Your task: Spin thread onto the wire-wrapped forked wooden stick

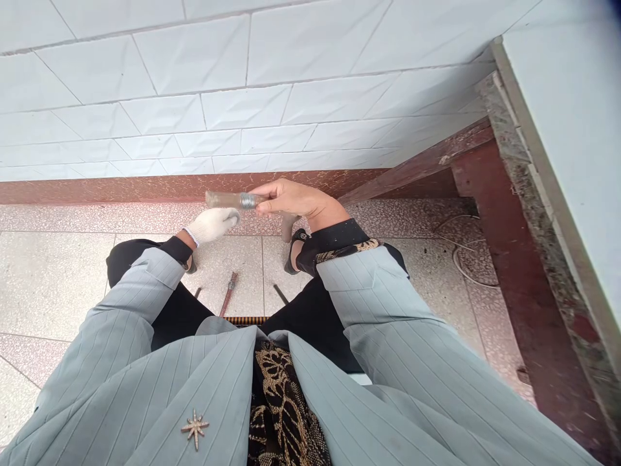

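My right hand, bare, pinches a brush-like tool near its silver wire binding. The tool lies nearly level, its blunt brown end pointing left, and its other end is hidden by my fingers. Just below and left of that end is my left hand, in a white knitted glove with its fingers curled closed. Whether anything is inside the curled fingers cannot be made out. Under my right hand a beige rounded piece shows; its kind is unclear. On the floor between my legs lies a reddish stick bound with wire.
A dark thin stick lies on the speckled tile floor. White wall tiles rise ahead above a red-brown skirting. A red-brown wooden frame stands to the right under a pale slab, with a looped cable beside it.
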Action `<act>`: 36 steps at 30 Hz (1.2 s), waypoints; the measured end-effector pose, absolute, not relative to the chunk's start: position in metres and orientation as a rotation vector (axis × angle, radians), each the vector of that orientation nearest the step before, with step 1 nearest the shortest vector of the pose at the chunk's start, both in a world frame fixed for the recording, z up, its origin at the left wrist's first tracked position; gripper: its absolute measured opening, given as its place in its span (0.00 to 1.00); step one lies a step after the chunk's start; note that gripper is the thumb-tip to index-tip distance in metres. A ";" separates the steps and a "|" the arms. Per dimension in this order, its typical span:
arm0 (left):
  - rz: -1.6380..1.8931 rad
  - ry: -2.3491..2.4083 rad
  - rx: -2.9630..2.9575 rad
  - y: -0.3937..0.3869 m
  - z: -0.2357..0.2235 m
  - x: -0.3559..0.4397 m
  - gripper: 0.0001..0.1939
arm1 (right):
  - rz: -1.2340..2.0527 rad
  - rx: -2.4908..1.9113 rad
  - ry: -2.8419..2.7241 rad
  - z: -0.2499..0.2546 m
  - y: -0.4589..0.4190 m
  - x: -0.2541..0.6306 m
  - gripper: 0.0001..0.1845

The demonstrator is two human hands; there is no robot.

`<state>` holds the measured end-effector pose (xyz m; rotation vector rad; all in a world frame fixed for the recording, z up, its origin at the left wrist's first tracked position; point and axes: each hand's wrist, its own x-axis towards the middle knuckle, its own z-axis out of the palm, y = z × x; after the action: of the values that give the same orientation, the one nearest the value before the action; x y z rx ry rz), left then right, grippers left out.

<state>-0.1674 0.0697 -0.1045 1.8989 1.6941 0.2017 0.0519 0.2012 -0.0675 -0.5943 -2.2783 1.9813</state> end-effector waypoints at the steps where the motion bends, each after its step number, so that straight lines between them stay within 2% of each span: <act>1: 0.189 1.675 1.888 0.069 -0.105 -0.165 0.19 | 1.943 -0.695 -2.125 -0.070 0.199 0.049 0.18; 3: 0.136 1.652 1.867 0.067 -0.105 -0.160 0.19 | 1.854 -0.889 -1.932 -0.076 0.195 0.042 0.16; 5: 0.061 1.621 1.894 0.065 -0.104 -0.154 0.18 | 1.699 -1.063 -1.982 -0.081 0.191 0.034 0.14; 10: -0.204 1.671 2.017 0.060 -0.097 -0.146 0.18 | 0.872 -1.339 -2.737 -0.080 0.184 0.026 0.14; 12: -0.253 1.740 2.043 0.059 -0.094 -0.145 0.19 | 0.711 -1.308 -3.019 -0.078 0.182 0.028 0.13; 15: -0.243 1.772 2.056 0.060 -0.091 -0.148 0.20 | 0.808 -1.090 -3.349 -0.076 0.180 0.031 0.11; 20: -0.113 1.833 1.997 0.064 -0.089 -0.160 0.19 | 1.640 -0.641 -3.278 -0.075 0.187 0.037 0.17; 23: 0.007 1.832 1.967 0.066 -0.093 -0.167 0.17 | 1.952 -0.434 -3.061 -0.072 0.196 0.042 0.25; 27: 0.127 1.785 1.933 0.066 -0.097 -0.167 0.17 | 1.938 -0.397 -2.706 -0.070 0.202 0.049 0.25; 32: 0.057 1.740 1.932 0.064 -0.099 -0.158 0.18 | 1.808 -0.813 -2.009 -0.079 0.201 0.047 0.22; 36: -0.160 1.728 2.022 0.061 -0.100 -0.149 0.20 | 1.507 -1.198 -2.143 -0.082 0.200 0.040 0.20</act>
<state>-0.1495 0.0607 -0.0998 2.0224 1.7283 -0.1605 0.0401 0.2002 -0.0824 -1.1981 -2.1433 1.5067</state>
